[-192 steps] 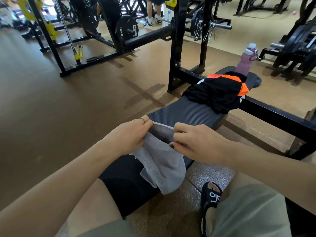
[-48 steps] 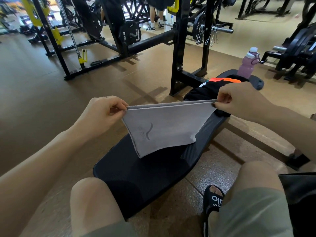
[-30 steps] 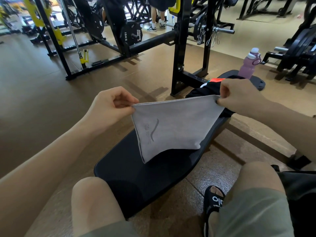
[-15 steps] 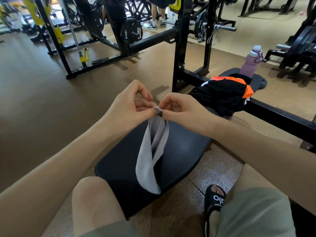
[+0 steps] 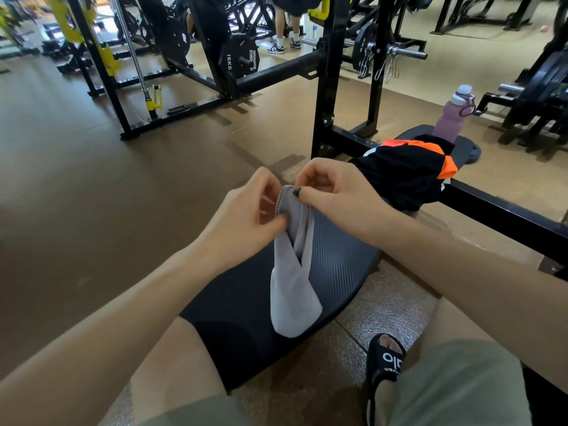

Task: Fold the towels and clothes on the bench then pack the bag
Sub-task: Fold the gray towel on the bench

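Note:
A small grey towel (image 5: 293, 290) hangs doubled over above the black bench pad (image 5: 338, 259). My left hand (image 5: 246, 216) and my right hand (image 5: 335, 192) meet at its top, both pinching the gathered corners together. The towel's lower end hangs just above the pad near its front. Farther along the bench lies a crumpled black garment with orange trim (image 5: 405, 170). No bag is identifiable in view.
A pink water bottle (image 5: 451, 118) stands at the bench's far end. A black rack upright (image 5: 325, 72) rises just left of the bench, with a black frame bar (image 5: 504, 213) running off to the right. Weight machines and a person's legs fill the background.
The towel was stretched wide between my hands one second ago. My hands have come together, folding it in half, and it now hangs narrow from their pinch.

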